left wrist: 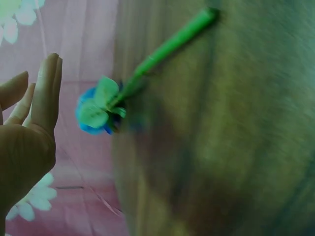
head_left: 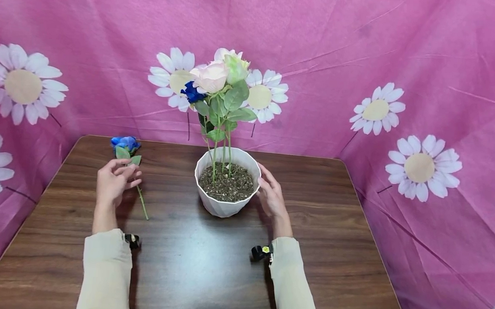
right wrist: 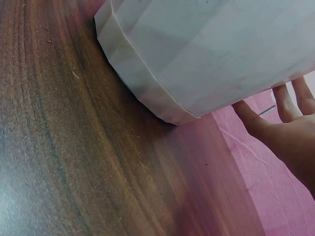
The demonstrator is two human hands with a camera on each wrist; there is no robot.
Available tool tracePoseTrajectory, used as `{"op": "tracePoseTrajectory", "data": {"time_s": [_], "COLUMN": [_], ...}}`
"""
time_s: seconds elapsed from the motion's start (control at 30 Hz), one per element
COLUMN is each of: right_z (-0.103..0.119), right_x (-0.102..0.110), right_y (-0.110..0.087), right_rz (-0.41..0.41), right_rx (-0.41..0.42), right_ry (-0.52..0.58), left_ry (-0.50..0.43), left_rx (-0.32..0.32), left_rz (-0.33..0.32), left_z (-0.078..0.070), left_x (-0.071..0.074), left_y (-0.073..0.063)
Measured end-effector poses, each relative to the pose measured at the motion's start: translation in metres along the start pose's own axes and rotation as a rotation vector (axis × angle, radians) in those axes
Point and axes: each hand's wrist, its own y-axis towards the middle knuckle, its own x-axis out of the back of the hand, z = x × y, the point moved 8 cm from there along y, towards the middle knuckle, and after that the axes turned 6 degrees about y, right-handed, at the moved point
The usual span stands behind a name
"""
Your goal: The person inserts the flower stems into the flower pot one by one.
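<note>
A white faceted pot (head_left: 224,209) filled with dark soil (head_left: 229,185) stands on the table. Pale pink (head_left: 211,77), white-green and dark blue flowers (head_left: 193,92) rise from it on green stems. My right hand (head_left: 273,192) rests against the pot's right side, its fingers extended along the wall (right wrist: 206,59) in the right wrist view. To the left lies a single blue flower (head_left: 125,143) with leaves and a green stem (left wrist: 167,49). Over that stem hovers my left hand (head_left: 115,181), fingers loosely bent. The left wrist view shows this hand (left wrist: 29,132) apart from the flower, holding nothing.
The brown wood-grain table (head_left: 192,272) reaches back to a pink cloth (head_left: 318,47) printed with white daisies, which also hangs at both sides. A small black wrist camera (head_left: 261,253) sits at each sleeve cuff. Small dark specks lie on the tabletop near the pot.
</note>
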Motion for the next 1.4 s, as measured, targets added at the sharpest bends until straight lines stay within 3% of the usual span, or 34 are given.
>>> {"op": "tracePoseTrajectory", "data": {"time_s": [0.2, 0.4, 0.67, 0.83, 0.93, 1.03, 1.27, 1.4], "right_z": [-0.001, 0.001, 0.002, 0.001, 0.0, 0.0, 0.001, 0.0], "right_x": [0.001, 0.0, 0.0, 0.001, 0.0, -0.001, 0.0, 0.001], "right_y": [0.001, 0.001, 0.001, 0.001, 0.001, 0.0, 0.001, 0.001], "right_rz": [-0.011, -0.008, -0.007, -0.004, -0.002, 0.0, 0.004, 0.007], "right_rx": [-0.003, -0.003, 0.001, -0.002, -0.003, 0.004, 0.003, 0.001], "right_ry": [-0.015, -0.026, -0.022, -0.012, -0.008, -0.012, -0.002, -0.008], "left_ry": [-0.032, 0.03, 0.225, 0.425, 0.47, 0.394, 0.046, -0.059], "left_rx": [0.109, 0.205, 0.26, 0.264, 0.252, 0.262, 0.305, 0.289], "left_rz": [-0.072, -0.152, -0.244, -0.228, -0.21, -0.179, -0.067, -0.034], "left_z": [0.019, 0.037, 0.051, 0.052, 0.052, 0.054, 0.058, 0.059], "left_x": [0.019, 0.031, 0.035, 0.032, 0.032, 0.03, 0.025, 0.023], "left_y": [0.0, 0.0, 0.002, 0.009, 0.012, 0.013, 0.007, 0.004]}}
